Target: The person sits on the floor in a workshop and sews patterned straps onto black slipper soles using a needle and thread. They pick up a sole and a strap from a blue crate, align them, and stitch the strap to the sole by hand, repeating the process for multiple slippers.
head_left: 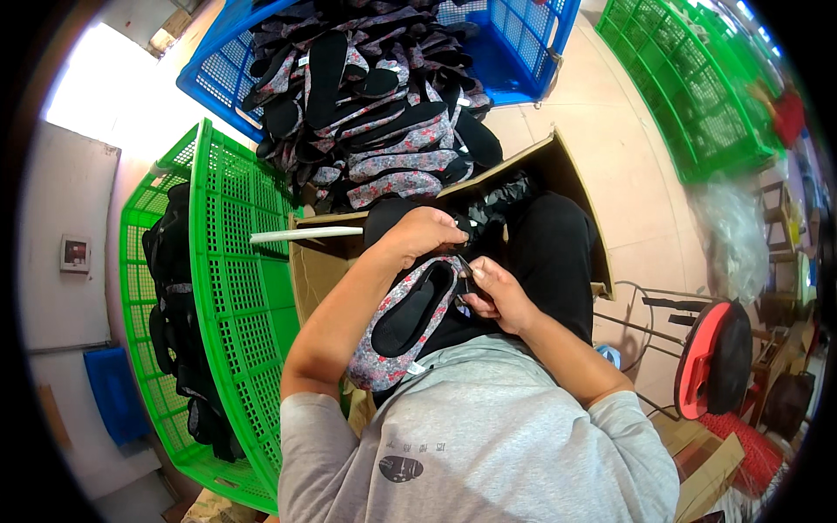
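A floral slipper [404, 321] with a grey, pink and red pattern and a black insole lies across my lap, its opening facing up. My left hand [427, 235] is above the slipper's far end, fingers pinched together; a small dark and pale bit shows at the fingertips, too small to name. Against the slipper's right edge, near that far end, my right hand [499, 295] is closed, thumb and forefinger pressed on something thin and dark that I cannot make out. A small white tag [416, 369] sticks out at the near end.
Ahead, similar floral slippers [397, 161] heap out of a blue crate [514, 57]. An open cardboard box [571, 174] stands before my knees. A green crate [248, 288] with dark items is at my left, another green crate [680, 87] far right. A red-and-black round seat [711, 357] stands right.
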`<state>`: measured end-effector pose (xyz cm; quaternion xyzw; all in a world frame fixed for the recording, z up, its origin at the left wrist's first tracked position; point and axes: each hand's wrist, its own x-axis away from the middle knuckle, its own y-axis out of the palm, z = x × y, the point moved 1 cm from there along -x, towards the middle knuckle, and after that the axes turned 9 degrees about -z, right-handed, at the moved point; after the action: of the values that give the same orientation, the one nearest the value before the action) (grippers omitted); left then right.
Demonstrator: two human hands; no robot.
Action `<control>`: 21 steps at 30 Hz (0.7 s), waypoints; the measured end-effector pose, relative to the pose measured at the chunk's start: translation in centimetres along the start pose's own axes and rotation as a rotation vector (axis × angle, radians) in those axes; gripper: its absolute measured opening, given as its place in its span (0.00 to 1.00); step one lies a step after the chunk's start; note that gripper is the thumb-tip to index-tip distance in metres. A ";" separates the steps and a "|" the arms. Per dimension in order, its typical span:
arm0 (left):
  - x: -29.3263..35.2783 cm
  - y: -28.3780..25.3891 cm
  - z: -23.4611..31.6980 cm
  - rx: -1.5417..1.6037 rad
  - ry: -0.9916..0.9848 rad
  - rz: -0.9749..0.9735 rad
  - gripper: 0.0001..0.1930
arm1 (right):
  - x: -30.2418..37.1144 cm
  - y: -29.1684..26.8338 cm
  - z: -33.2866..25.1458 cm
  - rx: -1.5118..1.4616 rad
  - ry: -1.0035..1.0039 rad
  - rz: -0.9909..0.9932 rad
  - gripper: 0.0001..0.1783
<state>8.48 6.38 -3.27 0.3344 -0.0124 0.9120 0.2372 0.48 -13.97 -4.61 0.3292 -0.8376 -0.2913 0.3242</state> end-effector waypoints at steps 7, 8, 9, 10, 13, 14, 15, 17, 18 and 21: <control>-0.7 -0.4 0.3 -0.352 0.106 0.137 0.09 | 0.7 -1.3 1.0 -0.134 -0.169 -0.109 0.14; -0.1 -0.5 0.9 -0.412 0.098 0.158 0.09 | 0.7 -1.6 1.0 -0.141 -0.165 -0.099 0.15; 0.9 -0.4 2.0 -0.473 0.088 0.177 0.09 | 0.7 -1.7 1.0 -0.150 -0.174 -0.098 0.15; 2.1 0.0 3.1 -0.529 0.052 0.213 0.08 | 0.8 -1.9 1.0 -0.158 -0.183 -0.096 0.15; 3.3 -1.2 1.1 -0.308 0.245 0.302 0.08 | 0.6 -1.4 0.8 -0.160 -0.173 -0.103 0.14; 3.7 -1.5 1.1 -0.213 0.228 0.262 0.10 | 0.6 -1.2 0.6 -0.153 -0.167 -0.090 0.14; 4.3 -1.5 1.0 -0.188 0.239 0.242 0.11 | 0.6 -0.9 0.4 -0.146 -0.160 -0.078 0.14; 6.2 -0.8 0.7 -0.138 0.264 0.201 0.14 | 0.5 -0.5 0.4 -0.081 -0.145 -0.006 0.14; 6.9 -0.6 0.5 -0.190 0.276 0.135 0.19 | 0.4 -0.3 0.3 -0.046 -0.140 0.033 0.14; 9.2 1.8 0.4 -0.603 0.304 0.196 0.29 | -0.1 0.1 0.3 0.200 -0.107 0.185 0.15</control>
<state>1.85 8.65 2.98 0.1067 -0.2778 0.9251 0.2360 0.26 -13.80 -4.79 0.2653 -0.9054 -0.1922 0.2702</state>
